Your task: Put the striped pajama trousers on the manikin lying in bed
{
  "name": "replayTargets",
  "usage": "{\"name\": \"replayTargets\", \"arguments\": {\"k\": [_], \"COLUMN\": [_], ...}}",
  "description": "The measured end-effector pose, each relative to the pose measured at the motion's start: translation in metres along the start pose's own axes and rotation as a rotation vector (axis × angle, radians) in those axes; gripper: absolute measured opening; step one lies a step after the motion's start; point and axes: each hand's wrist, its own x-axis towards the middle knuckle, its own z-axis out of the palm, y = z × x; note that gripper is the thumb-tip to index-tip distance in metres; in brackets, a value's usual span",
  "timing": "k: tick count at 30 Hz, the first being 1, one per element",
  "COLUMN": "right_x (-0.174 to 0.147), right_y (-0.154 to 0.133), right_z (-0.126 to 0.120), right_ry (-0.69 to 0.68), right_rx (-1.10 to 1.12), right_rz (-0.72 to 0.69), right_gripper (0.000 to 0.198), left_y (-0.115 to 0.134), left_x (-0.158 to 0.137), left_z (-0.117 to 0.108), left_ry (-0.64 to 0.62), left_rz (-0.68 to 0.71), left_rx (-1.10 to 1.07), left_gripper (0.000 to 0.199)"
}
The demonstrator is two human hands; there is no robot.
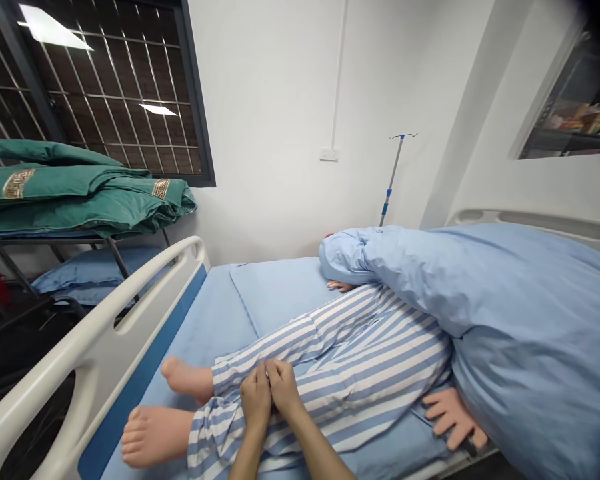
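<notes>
My left hand [257, 395] and my right hand [283, 385] are side by side, nearly touching, over the lower legs of a figure lying on the bed. Both are closed with the fingers curled under; what they hold, if anything, is hidden. Beneath them are blue-and-white striped trousers [350, 393]. Two bare, plastic-looking feet, a near foot [157, 435] and a far foot [186, 377], stick out of the trouser legs. A light blue quilt [420, 273] is folded back over the upper body. The figure's spread hand [455, 417] shows at the quilt's near edge.
The bed's cream footboard [130, 293] stands at the left, and its headboard [535, 220] at the far right. An IV pole [393, 177] rises behind the bed. Green folded bedding [80, 197] is stacked on a metal rack beneath a barred window [120, 87].
</notes>
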Motion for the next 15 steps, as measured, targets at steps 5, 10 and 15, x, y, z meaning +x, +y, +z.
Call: {"name": "replayTargets", "arguments": {"k": [5,10,15], "right_x": [0.000,0.006,0.004], "right_y": [0.010,0.017,0.013], "right_z": [-0.003,-0.011,-0.012], "right_ry": [0.094,0.080,0.152], "right_rx": [0.109,0.255,0.194], "right_rz": [0.082,0.157,0.174], "right_gripper": [0.029,0.028,0.033], "left_y": [0.034,0.057,0.025], "left_x": [-0.003,-0.007,-0.010], "left_z": [0.010,0.024,0.022], "left_ry": [0.017,0.068,0.025], "left_rz": [0.009,0.056,0.035], "left_rx": [0.116,0.083,0.052], "left_gripper": [0.033,0.035,0.034]}}
